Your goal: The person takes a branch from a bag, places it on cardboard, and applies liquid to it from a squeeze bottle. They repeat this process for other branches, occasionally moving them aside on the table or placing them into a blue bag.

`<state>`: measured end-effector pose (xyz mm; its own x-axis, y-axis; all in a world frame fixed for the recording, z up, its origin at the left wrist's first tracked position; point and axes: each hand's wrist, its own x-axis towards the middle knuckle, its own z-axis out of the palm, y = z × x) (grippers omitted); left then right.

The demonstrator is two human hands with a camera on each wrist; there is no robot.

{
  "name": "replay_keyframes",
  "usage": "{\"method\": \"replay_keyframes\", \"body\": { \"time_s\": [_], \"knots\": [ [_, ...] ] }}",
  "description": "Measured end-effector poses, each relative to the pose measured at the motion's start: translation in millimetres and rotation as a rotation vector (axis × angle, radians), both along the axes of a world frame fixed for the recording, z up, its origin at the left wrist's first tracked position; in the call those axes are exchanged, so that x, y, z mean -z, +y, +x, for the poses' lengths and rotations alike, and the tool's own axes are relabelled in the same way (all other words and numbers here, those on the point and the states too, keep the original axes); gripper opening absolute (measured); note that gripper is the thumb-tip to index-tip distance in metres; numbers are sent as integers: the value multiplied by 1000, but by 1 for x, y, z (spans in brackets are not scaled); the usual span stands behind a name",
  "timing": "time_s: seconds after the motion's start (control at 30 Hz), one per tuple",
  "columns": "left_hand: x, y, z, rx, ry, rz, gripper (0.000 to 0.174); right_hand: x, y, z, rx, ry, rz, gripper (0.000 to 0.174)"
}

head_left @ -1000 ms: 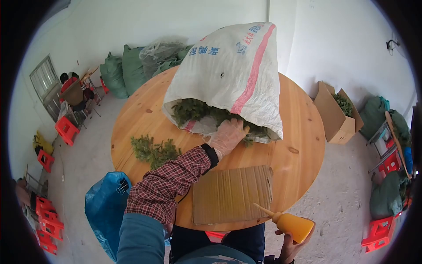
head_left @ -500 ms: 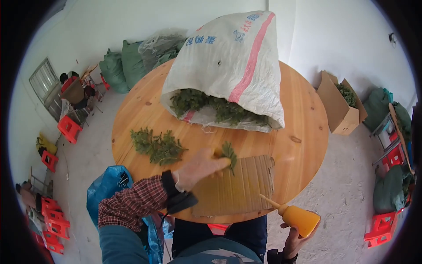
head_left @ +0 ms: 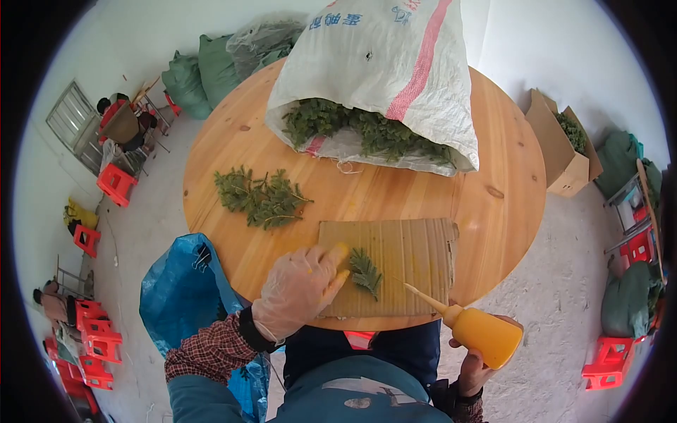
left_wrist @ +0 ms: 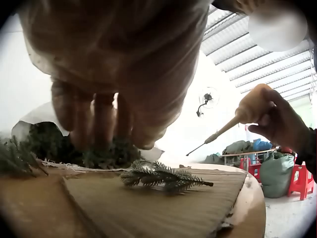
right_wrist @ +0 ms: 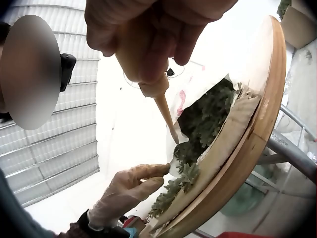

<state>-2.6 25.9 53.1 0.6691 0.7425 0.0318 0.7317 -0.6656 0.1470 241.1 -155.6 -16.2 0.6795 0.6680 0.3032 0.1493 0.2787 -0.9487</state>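
In the head view, the left hand (head_left: 296, 292) has just let go of the green sprig (head_left: 365, 273) it was holding, and the sprig now lies on the cardboard (head_left: 417, 243), so putting it down looks done. That hand is loose, just beside the sprig. The right hand (head_left: 474, 374) has its fingers wrapped round a yellow bottle (head_left: 488, 338), and the bottle's thin tip points at the sprig. In the left wrist view, the sprig lies flat, with short dark needles, little side twigs and a bare stem end. In the right wrist view, the left hand's fingers reach out, holding nothing that I can see.
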Motion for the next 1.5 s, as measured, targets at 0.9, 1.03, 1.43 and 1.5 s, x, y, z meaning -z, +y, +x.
{"method": "replay_keyframes", "body": {
  "time_s": [0.9,1.03,1.43,1.5],
  "knots": [
    [52,-15,-3,256,-146,188,40,-2,26,-38,-225,-528,27,87],
    [54,-14,-3,251,-153,192,40,-6,23,-39,-246,-536,19,87],
    [58,-13,-1,240,-191,220,37,-14,13,-37,-311,-583,43,90],
    [58,-13,-1,236,-200,226,36,-15,14,-36,-323,-577,66,90]
  ]
}}
